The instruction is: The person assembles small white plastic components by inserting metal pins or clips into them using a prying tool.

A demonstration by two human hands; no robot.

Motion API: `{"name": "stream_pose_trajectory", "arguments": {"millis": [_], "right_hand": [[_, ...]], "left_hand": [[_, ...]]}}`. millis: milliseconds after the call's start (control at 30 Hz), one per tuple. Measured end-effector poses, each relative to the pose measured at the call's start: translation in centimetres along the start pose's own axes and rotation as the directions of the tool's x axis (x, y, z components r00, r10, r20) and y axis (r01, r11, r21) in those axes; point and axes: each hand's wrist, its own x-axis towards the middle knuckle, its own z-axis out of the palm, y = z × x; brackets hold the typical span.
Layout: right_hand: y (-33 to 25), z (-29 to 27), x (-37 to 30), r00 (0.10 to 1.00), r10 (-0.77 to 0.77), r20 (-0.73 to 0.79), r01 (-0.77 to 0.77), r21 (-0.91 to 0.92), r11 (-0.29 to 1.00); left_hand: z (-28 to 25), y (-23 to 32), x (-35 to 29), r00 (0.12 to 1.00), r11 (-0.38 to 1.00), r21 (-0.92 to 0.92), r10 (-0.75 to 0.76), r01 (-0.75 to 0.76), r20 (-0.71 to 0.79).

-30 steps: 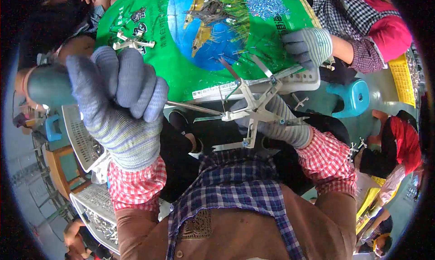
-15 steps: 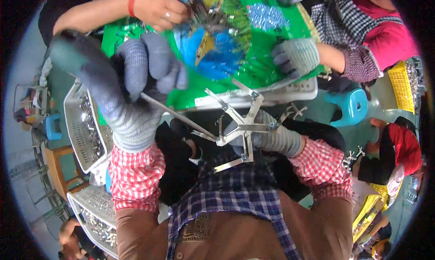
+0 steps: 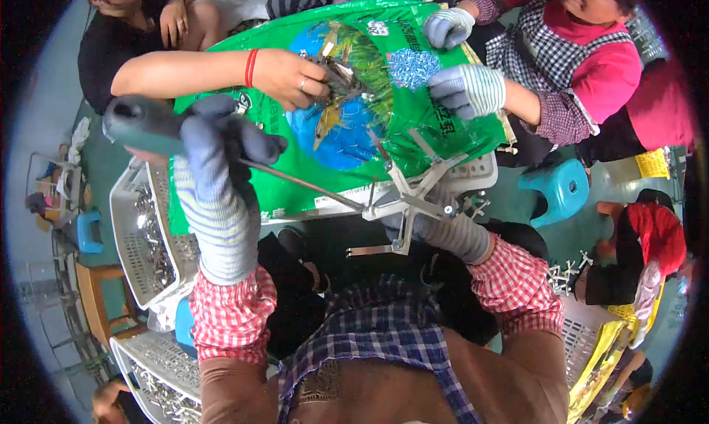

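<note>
Gloved in grey knit, my left hand (image 3: 221,158) is closed around a screwdriver (image 3: 303,187) with a dark teal handle and a long thin shaft. The shaft slants down to the right, and its tip meets the end of one arm of a silver metal bracket (image 3: 402,206). This bracket is star-shaped, with several arms that carry hinged end pieces and small screws. My right hand (image 3: 450,228), gloved too, grips it from behind and below, so most of those fingers are hidden by the metal. Whether the tip sits in a screw is too small to tell.
A green plastic sheet (image 3: 251,180) covers the work surface, with a pile of silver screws (image 3: 413,68) and dark metal parts (image 3: 341,78). Two people's hands work there, one bare, another's gloved. White baskets (image 3: 122,232) of metal parts stand left; a blue stool (image 3: 565,191) stands right.
The bracket has turned and shifted slightly up and right in my right hand. My left hand and the screwdriver have moved lower. The co-worker's gloved hands have moved toward the screw pile.
</note>
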Motion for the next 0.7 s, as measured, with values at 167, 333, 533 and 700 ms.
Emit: {"name": "stream_pose_trajectory", "arguments": {"millis": [167, 333, 533, 700], "right_hand": [[-1.3, -0.7, 1.6, 0.994, -0.111, 0.013, 0.112, -0.077, 0.991], [-1.0, -0.3, 0.7, 0.993, 0.008, 0.114, -0.006, -0.021, 1.0], [-1.6, -1.7, 1.4, 0.961, -0.065, 0.27, 0.142, -0.278, 0.95], [-3.3, -1.6, 1.3, 0.801, 0.263, 0.538, -0.596, 0.672, 0.441]], "left_hand": [[1.1, 1.4, 0.0, 0.981, 0.917, -0.349, -0.186, 0.192, 0.049], [1.9, 0.2, -0.1, 0.969, 0.907, -0.354, -0.247, 0.229, -0.005], [1.5, 0.7, 0.0, 0.968, 0.869, -0.43, -0.244, 0.244, 0.055], [1.5, 0.3, 0.5, 0.914, 0.778, -0.479, -0.349, 0.405, 0.206]]}}
